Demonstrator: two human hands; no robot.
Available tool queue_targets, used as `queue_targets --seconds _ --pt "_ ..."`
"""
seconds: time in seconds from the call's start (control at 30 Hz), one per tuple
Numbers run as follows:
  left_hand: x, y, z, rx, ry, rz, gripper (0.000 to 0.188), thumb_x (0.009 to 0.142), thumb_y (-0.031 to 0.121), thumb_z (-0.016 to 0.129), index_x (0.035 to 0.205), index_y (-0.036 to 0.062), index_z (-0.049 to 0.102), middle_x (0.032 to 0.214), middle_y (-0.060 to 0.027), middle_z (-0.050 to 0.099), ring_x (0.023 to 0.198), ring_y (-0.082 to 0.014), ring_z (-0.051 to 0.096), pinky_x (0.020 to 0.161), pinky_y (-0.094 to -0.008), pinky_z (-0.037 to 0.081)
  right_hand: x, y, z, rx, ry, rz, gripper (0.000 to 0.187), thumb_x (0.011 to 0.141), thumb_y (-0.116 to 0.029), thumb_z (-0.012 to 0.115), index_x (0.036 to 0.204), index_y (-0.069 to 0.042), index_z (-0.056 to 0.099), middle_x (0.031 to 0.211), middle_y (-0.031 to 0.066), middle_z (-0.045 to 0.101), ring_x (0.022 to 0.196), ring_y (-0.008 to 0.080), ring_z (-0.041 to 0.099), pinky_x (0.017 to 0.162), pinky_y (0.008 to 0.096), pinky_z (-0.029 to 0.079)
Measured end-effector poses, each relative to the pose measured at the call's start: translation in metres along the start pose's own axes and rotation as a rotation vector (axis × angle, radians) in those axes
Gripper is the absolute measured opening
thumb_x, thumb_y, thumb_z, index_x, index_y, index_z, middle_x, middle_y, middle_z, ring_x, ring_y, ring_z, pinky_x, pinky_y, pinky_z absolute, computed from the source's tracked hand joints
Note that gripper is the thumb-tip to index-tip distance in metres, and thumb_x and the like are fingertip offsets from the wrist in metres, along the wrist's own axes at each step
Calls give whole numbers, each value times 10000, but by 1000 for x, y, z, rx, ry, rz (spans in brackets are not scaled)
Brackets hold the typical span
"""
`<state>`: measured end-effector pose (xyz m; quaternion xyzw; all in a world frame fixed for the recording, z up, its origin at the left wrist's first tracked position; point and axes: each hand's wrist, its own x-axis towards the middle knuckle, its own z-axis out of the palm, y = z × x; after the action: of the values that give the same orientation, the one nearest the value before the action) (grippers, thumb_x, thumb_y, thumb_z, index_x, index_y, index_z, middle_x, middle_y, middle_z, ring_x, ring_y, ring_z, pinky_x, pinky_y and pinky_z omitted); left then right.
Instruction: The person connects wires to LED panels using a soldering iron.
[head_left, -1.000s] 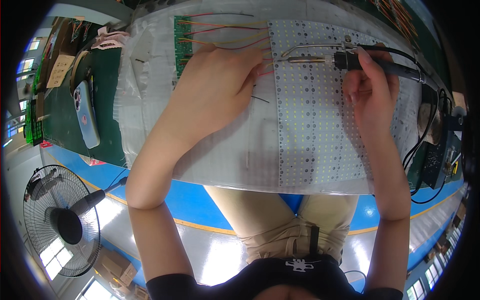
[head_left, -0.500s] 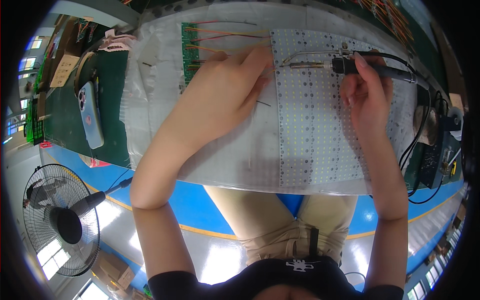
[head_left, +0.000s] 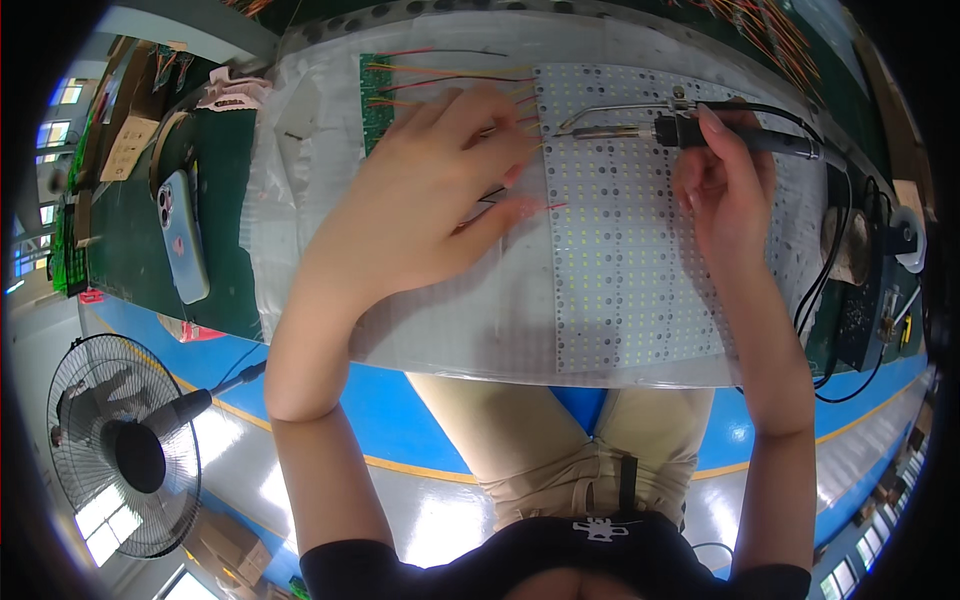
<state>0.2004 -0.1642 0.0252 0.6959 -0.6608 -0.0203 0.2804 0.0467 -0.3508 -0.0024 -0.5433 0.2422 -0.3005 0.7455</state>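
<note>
My right hand [head_left: 728, 180] is wrapped round the black handle of a soldering iron [head_left: 690, 130] fitted with a curved metal feed tube. The iron's tip lies over the left edge of a white LED board [head_left: 640, 260] dotted with small yellowish LEDs. At the left edge of this board my left hand [head_left: 425, 190] is bent, with thumb and forefinger apart. A red wire end [head_left: 556, 206] sticks out past the thumb, which seems to touch it. Thin coloured wires [head_left: 460, 75] run from a green circuit board [head_left: 375, 100], partly hidden by my left hand, towards the LED board.
Translucent sheeting [head_left: 450, 330] covers the middle of the green bench. A phone [head_left: 180, 235] lies at the left, and a dark soldering station [head_left: 865, 325] stands at the right with black cables. A fan [head_left: 130, 450] stands on the floor at the left.
My left hand has drawn back slightly, its thumb and forefinger spreading. A red wire end now shows past the thumb. The iron and the LED board have shifted slightly left in view.
</note>
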Motion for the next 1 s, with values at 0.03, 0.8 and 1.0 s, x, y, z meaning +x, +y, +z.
queue_targets --seconds 0.03,0.8,1.0 --pt "0 0 -2 -2 0 2 179 669 73 652 792 35 526 886 -89 488 835 -278 516 722 -387 414 0 0 0 0 -5 -2 216 800 -204 636 846 -42 501 478 36 447 373 107 387 375 246 303" --pt "-1 -5 3 67 -92 -111 72 776 12 531 829 43 493 651 -119 534 649 -314 512 663 -374 388 -2 0 1 16 2 9 198 794 -182 630 832 -37 500 471 26 432 360 96 358 368 246 281" --pt "-1 -6 9 101 -98 -108 78 782 7 513 838 44 473 697 -122 542 669 -326 519 656 -375 384 -3 0 1 4 9 11 189 789 -180 631 819 -38 510 468 23 433 360 93 361 368 244 285"
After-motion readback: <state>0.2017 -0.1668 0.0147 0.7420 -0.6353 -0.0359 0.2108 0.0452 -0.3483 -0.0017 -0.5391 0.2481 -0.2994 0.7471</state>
